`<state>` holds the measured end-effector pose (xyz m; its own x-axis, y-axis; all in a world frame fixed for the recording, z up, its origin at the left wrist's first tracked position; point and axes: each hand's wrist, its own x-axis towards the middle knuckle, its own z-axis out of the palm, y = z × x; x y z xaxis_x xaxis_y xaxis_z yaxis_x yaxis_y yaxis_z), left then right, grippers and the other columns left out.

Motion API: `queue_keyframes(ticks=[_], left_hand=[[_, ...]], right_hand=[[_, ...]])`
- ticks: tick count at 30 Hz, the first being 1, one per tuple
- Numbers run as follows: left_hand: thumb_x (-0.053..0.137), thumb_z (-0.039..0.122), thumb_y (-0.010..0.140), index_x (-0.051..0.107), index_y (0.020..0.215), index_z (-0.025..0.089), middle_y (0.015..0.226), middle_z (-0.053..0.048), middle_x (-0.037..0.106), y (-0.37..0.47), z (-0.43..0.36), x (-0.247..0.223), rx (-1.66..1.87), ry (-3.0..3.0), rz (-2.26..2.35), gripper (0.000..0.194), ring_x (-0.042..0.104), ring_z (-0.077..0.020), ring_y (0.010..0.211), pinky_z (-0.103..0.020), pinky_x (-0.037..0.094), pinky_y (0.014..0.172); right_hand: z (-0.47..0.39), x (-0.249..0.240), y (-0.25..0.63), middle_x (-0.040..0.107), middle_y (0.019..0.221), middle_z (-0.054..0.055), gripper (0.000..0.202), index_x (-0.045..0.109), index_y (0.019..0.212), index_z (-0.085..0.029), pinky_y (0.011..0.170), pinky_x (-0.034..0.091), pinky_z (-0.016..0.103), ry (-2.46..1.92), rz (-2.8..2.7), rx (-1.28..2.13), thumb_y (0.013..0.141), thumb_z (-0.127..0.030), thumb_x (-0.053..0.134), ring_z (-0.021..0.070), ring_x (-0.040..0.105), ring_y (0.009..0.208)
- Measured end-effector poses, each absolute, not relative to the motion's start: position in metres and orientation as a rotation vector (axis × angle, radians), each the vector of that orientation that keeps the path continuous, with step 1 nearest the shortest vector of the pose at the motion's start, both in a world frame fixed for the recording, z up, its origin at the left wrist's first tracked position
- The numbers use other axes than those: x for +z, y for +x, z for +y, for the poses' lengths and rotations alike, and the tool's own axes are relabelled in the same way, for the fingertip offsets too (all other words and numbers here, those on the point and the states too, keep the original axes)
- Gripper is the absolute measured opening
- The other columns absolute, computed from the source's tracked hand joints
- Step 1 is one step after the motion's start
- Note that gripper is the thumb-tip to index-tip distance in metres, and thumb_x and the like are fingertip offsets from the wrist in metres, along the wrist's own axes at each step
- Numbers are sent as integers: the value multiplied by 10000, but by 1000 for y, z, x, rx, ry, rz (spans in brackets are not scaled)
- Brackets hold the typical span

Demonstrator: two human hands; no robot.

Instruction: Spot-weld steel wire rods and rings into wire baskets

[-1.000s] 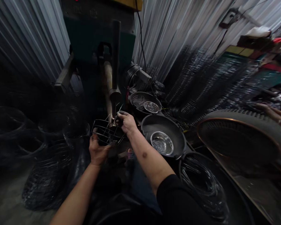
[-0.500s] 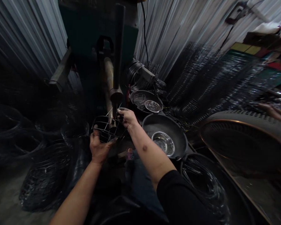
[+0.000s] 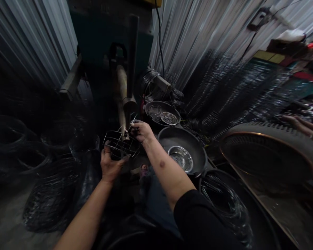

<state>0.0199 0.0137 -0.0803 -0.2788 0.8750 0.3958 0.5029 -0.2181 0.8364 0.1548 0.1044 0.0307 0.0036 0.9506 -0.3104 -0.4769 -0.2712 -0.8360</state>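
Observation:
A round wire frame [image 3: 117, 140] of thin metal rods sits at the lower end of a machine's electrode arms [image 3: 123, 83], below a dark vertical bar. My left hand [image 3: 111, 162] grips the frame's near left side, with thumb and fingers around the wires. On the right, my right hand [image 3: 141, 131] is closed in a pinch beside the electrode tip, holding a short thin wire [image 3: 133, 118] against the frame. The contact between wire and frame is too dark to make out.
A steel bowl [image 3: 181, 159] lies in a dark pan [image 3: 195, 139], with a smaller pan [image 3: 160, 103] behind. Wire coils [image 3: 224, 198] fill a lower right tub. A large round fan [image 3: 271, 152] stands at right, near another person's arm [image 3: 302, 126]. Wire rings [image 3: 7, 133] lie left.
The wire frame has tilted and turned slightly in my hands. The view has shifted a little; both hands keep nearly the same places.

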Motion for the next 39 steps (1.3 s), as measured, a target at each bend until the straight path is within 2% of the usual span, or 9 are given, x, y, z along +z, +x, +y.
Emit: queue_keyframes(ticks=[4, 7, 9, 13, 18, 23, 27, 34, 39], left_hand=[[761, 500, 568, 520, 1288, 130, 1357, -189, 495, -16, -21, -94, 1255, 1752, 1700, 844, 510, -347, 1214, -465, 450, 993], [672, 480, 610, 706, 933, 181, 974, -126, 708, -57, -47, -89, 930, 1657, 1778, 442, 665, -340, 924, -487, 520, 870], [605, 497, 678, 724, 836, 215, 855, -96, 724, -72, -59, -69, 986, 1562, 1909, 345, 678, -326, 867, -487, 517, 865], [593, 545, 753, 710, 1038, 230, 1076, -65, 706, -49, -59, -17, 1214, 1581, 1791, 441, 639, -272, 1040, -413, 476, 964], [664, 443, 704, 692, 1084, 137, 1098, -111, 696, 3, -46, 6, 1004, 1649, 1595, 488, 637, -285, 1048, -406, 488, 954], [653, 420, 712, 694, 1068, 124, 946, -100, 729, 13, -58, 6, 1026, 1495, 1533, 465, 687, -258, 838, -397, 560, 800], [698, 443, 686, 717, 1018, 153, 979, -93, 724, 11, -73, 16, 1081, 1558, 1421, 441, 679, -265, 889, -410, 551, 840], [763, 484, 614, 727, 993, 152, 886, -100, 731, 4, -81, 42, 1032, 1419, 1328, 505, 685, -259, 785, -402, 576, 734], [727, 515, 675, 721, 1018, 157, 786, -86, 717, -13, -70, 37, 1054, 1152, 1253, 496, 657, -188, 651, -327, 562, 632]], right_hand=[[65, 11, 153, 525, 457, -53, 137, 522, 617, -166, 380, 294, 178, -1022, -621, 1481, 550, -50, 550, 69, 419, 379], [19, -18, 147, 544, 507, -61, 137, 574, 658, -174, 422, 348, 198, -1058, -794, 1337, 546, -110, 618, 77, 439, 421], [-16, -40, 139, 615, 617, -34, 131, 620, 724, -189, 531, 446, 234, -1091, -1012, 1234, 595, -171, 639, 113, 528, 530], [-78, -81, 118, 709, 899, 49, 231, 668, 909, -217, 807, 503, 332, -1154, -1455, 1016, 702, -202, 564, 203, 645, 841], [-110, -108, 110, 716, 875, 84, 317, 654, 982, -210, 751, 521, 336, -1139, -1866, 852, 679, -178, 565, 231, 665, 791], [-102, -64, 148, 711, 901, 88, 342, 655, 1052, -190, 743, 520, 312, -1014, -2091, 686, 726, -183, 554, 219, 655, 813], [-74, -12, 188, 661, 1113, 137, 361, 657, 1136, -172, 965, 431, 417, -1146, -1861, 299, 788, -196, 563, 267, 568, 1072], [-39, 6, 203, 694, 945, 30, 224, 751, 915, -282, 864, 502, 322, -1011, -1721, 696, 784, -187, 596, 181, 635, 891], [-39, 1, 197, 710, 882, 10, 193, 768, 821, -291, 856, 520, 327, -993, -1486, 774, 732, -154, 665, 181, 653, 827]])
